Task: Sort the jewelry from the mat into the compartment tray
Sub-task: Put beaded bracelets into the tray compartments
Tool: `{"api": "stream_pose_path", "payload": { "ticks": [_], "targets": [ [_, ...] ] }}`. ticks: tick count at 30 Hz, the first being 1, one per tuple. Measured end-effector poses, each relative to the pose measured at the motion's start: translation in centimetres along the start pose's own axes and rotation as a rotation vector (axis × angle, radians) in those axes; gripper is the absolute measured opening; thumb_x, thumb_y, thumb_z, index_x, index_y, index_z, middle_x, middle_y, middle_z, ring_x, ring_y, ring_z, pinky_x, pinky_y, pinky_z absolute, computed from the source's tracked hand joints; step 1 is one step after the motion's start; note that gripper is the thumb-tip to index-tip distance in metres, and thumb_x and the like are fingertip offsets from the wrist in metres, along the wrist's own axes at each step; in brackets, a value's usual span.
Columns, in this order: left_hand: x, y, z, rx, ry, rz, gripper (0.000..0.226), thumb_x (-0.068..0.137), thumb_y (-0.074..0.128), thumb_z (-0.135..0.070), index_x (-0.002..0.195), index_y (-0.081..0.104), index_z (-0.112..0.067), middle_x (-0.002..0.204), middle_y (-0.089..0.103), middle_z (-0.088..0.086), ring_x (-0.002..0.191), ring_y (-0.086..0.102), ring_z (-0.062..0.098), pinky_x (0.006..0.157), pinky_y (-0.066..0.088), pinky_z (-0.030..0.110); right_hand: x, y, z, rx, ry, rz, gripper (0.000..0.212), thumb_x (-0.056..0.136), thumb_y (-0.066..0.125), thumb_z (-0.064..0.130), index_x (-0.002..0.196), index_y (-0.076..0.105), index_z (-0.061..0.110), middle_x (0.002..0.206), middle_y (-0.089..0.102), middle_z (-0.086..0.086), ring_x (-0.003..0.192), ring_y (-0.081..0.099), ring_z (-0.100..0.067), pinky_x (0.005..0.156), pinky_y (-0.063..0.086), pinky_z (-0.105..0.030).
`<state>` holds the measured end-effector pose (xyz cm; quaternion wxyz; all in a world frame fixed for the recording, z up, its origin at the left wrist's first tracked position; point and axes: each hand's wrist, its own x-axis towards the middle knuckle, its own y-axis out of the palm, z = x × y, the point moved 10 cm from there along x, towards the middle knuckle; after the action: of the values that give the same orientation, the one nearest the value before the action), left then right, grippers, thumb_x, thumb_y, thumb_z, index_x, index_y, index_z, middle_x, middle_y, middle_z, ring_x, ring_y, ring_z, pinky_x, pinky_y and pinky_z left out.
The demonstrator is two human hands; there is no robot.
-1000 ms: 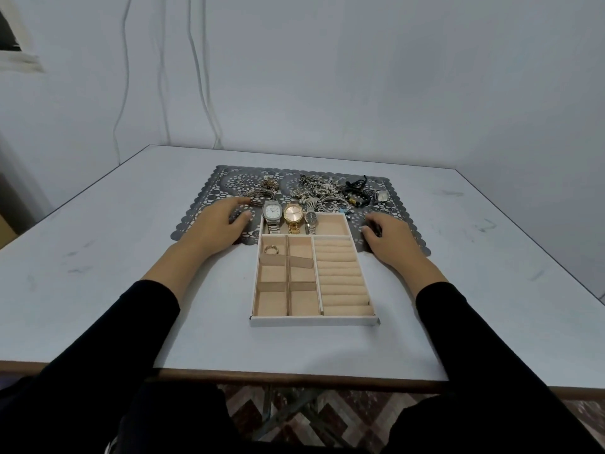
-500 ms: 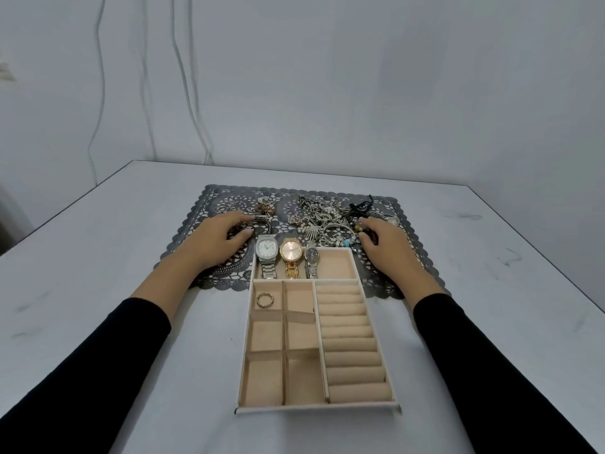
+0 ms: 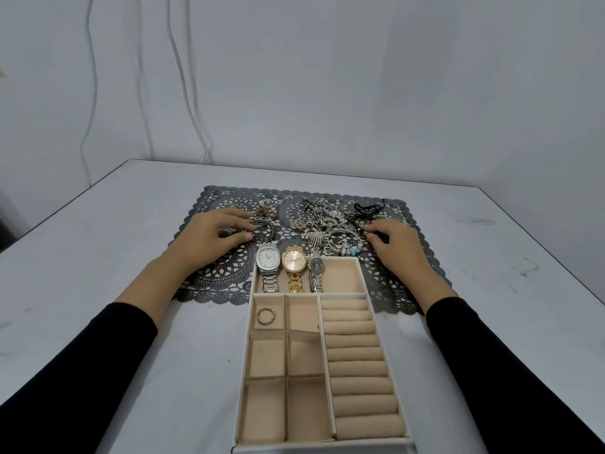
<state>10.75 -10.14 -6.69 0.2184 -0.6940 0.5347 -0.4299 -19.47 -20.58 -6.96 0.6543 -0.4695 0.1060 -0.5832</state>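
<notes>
Head view. Nearest: beige tray point(image 3: 322, 446) on white table point(image 3: 131, 322), far end lying over lace mat point(image 3: 226, 280). Left half of tray: six small cells, ring point(image 3: 265, 315) flat in far-left cell. Right half: column of ring rolls point(image 3: 358, 365). Far cell, full width: silver watch point(image 3: 267, 258), gold watch point(image 3: 293, 261) and dark-faced watch point(image 3: 316, 265) side by side, heads propped at far rim. Black sleeves point(image 3: 82, 371) either side of tray. Left hand point(image 3: 209, 239) palm down on mat, left of watches, fingers relaxed, tips touching small cluster point(image 3: 265, 214) of bangles, gripping nothing. Right hand point(image 3: 397, 245) on mat, right of watches, fingertips curled at right edge of jewelry pile point(image 3: 327, 224); pinching a piece or only touching, cannot tell. Farthest: grey wall point(image 3: 360, 77) with hanging cables point(image 3: 183, 77).
</notes>
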Motion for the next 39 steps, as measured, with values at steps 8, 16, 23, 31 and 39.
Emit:
{"api": "stream_pose_path", "payload": {
  "ticks": [8, 16, 23, 31, 39],
  "targets": [
    [-0.3, 0.1, -1.4, -0.042, 0.030, 0.017, 0.020, 0.083, 0.077, -0.021, 0.097, 0.074, -0.034, 0.101, 0.070, -0.019, 0.097, 0.061, -0.009, 0.085, 0.042, 0.001, 0.2, -0.1, -0.5, 0.007, 0.037, -0.015, 0.016, 0.089, 0.064, 0.012, 0.101, 0.073, 0.009, 0.106, 0.070, -0.005, 0.101, 0.059, -0.016, 0.084, 0.032, -0.013],
    [-0.5, 0.6, -2.5, 0.087, 0.095, 0.060, 0.021, 0.086, 0.073, -0.020, 0.105, 0.076, -0.025, 0.104, 0.073, -0.009, 0.100, 0.065, 0.007, 0.089, 0.049, 0.023, -0.1, -0.7, -0.2, 0.040, 0.023, -0.075, 0.014, 0.088, 0.065, 0.013, 0.098, 0.074, 0.011, 0.100, 0.072, -0.003, 0.085, 0.052, -0.005, 0.074, 0.030, -0.009],
    [-0.7, 0.9, -3.9, 0.156, 0.207, 0.005, 0.017, 0.088, 0.071, -0.014, 0.105, 0.076, -0.015, 0.100, 0.075, 0.000, 0.090, 0.069, 0.014, 0.082, 0.051, 0.025, -0.3, -1.8, 0.1, 0.128, 0.047, -0.130, 0.014, 0.089, 0.063, 0.015, 0.099, 0.073, 0.013, 0.096, 0.070, 0.002, 0.088, 0.055, -0.007, 0.079, 0.035, -0.014],
    [-0.7, -1.0, -2.6, -0.026, 0.046, -0.158, 0.014, 0.090, 0.070, -0.018, 0.102, 0.075, -0.022, 0.092, 0.067, -0.021, 0.089, 0.061, -0.007, 0.085, 0.044, 0.010, -0.5, -3.1, 0.4, 0.230, 0.063, -0.209, 0.013, 0.090, 0.063, 0.017, 0.097, 0.073, 0.018, 0.089, 0.067, 0.010, 0.087, 0.058, -0.006, 0.077, 0.039, -0.007],
    [-2.0, -3.3, -2.3, -0.287, -0.096, -0.325, 0.011, 0.087, 0.073, -0.019, 0.095, 0.075, -0.026, 0.090, 0.073, -0.012, 0.081, 0.066, 0.000, 0.079, 0.051, 0.014, -1.2, -5.1, 1.1, 0.338, 0.090, -0.252, 0.012, 0.089, 0.064, 0.018, 0.096, 0.073, 0.019, 0.093, 0.070, 0.006, 0.089, 0.063, -0.010, 0.082, 0.049, -0.022]
  ]
}}
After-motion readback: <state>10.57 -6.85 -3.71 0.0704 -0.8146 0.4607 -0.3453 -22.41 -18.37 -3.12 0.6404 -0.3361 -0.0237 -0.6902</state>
